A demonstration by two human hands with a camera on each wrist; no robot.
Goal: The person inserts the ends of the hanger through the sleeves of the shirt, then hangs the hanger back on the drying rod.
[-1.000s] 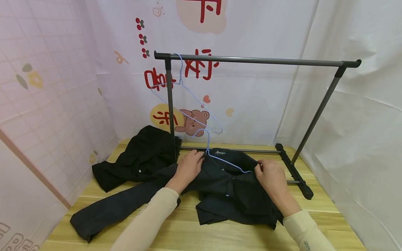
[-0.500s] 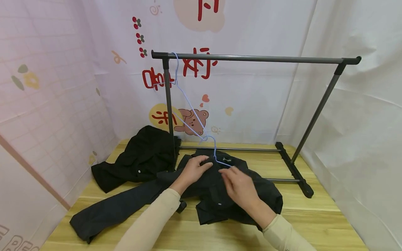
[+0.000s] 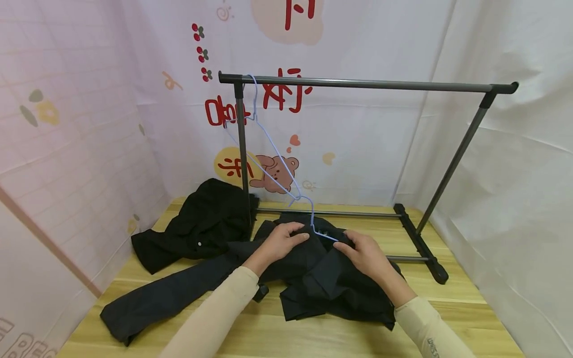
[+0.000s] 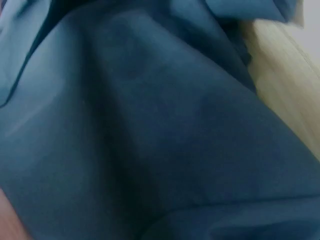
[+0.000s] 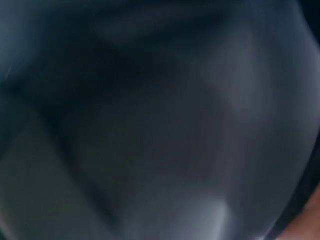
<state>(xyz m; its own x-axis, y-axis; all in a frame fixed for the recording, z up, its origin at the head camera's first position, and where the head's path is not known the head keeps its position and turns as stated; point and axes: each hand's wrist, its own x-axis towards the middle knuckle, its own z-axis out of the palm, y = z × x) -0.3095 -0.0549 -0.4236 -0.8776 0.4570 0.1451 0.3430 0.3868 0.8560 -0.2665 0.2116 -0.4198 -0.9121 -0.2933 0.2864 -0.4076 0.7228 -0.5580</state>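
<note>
A black long-sleeved shirt [image 3: 291,263] lies on the table, one sleeve stretched to the front left. A blue wire hanger [image 3: 312,214] is partly inside it; its hook and part of one arm show at the collar, the rest hidden under cloth. My left hand [image 3: 279,243] holds the shirt at the shoulder just left of the hook. On the other side, my right hand [image 3: 367,256] pinches the shirt's front edge by the hanger's arm. Dark cloth fills the left wrist view, with a bit of skin at its corner; the right wrist view is blurred.
A dark metal clothes rack [image 3: 367,84] stands behind the shirt. Another blue hanger [image 3: 273,144] hangs from its left end, its lower corner near the shirt hanger's hook in view. A second black garment [image 3: 201,223] lies crumpled at the left on the wooden table [image 3: 268,338].
My right hand let the collar's right side go, moved left to the hanger, then back right onto the shirt's edge. The front has folded over, and the hanger has shifted slightly right and down.
</note>
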